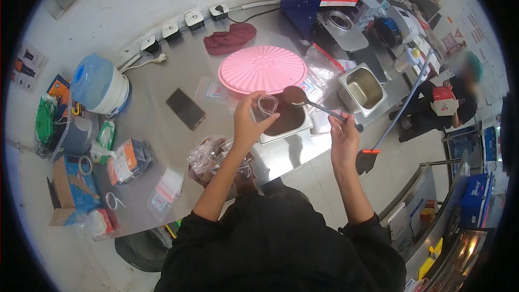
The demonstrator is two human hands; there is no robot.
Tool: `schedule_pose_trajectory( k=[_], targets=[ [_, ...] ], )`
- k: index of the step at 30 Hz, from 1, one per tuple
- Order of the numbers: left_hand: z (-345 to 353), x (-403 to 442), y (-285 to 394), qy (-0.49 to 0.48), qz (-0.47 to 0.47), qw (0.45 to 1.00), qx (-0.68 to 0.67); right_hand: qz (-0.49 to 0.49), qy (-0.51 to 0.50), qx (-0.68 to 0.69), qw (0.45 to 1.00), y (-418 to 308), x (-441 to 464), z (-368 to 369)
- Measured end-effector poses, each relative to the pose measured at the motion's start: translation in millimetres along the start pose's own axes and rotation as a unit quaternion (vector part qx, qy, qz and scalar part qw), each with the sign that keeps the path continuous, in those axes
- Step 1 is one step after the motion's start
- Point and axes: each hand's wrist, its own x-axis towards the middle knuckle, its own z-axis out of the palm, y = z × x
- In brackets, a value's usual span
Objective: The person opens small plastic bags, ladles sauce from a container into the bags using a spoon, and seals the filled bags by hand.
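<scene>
My left hand [250,119] pinches a small clear plastic bag [267,105] between thumb and fingers. My right hand [345,143] is closed round the handle of a long spoon [327,111]. The spoon's round bowl, brown on its face, is beside the bag at its right; whether they touch I cannot tell. Beneath both lies a metal pan [295,132] with brown powder [282,121] in it. A pink ribbed lid [263,69] sits just behind the pan. Several filled clear packets [208,154] are heaped near my left forearm.
On the steel table are a phone [185,108], a maroon cloth [230,39], flat plastic bags [165,188] and a metal container [363,90]. A blue-and-white water jug [100,84] stands at left. A person [457,97] holding a box sits at right, beyond a blue-handled broom [403,100].
</scene>
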Motion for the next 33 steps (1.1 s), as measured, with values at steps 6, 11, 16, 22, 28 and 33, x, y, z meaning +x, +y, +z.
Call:
schedule_pose_trajectory(
  k=[6, 11, 16, 22, 28, 33],
  targets=[
    [15, 8, 19, -0.004, 0.002, 1.0, 0.023, -0.104, -0.07, -0.073, 0.989, -23, -6, 31],
    [21, 14, 17, 0.0, -0.003, 1.0, -0.002, -0.228, -0.146, -0.14, 0.952, -31, -16, 39],
    [23, 18, 16, -0.011, -0.049, 0.998, -0.037, -0.408, -0.234, -0.169, 0.866, -42, -13, 39],
    [23, 21, 30, -0.012, -0.053, 0.985, -0.164, -0.599, -0.374, -0.347, 0.617, -52, -8, 38],
    [14, 21, 46, -0.025, -0.1, 0.971, -0.214, -0.416, -0.26, -0.193, 0.85, -21, -10, 28],
    [14, 21, 28, 0.022, -0.038, 0.981, -0.19, -0.176, -0.1, -0.055, 0.978, -19, -1, 31]
  ],
)
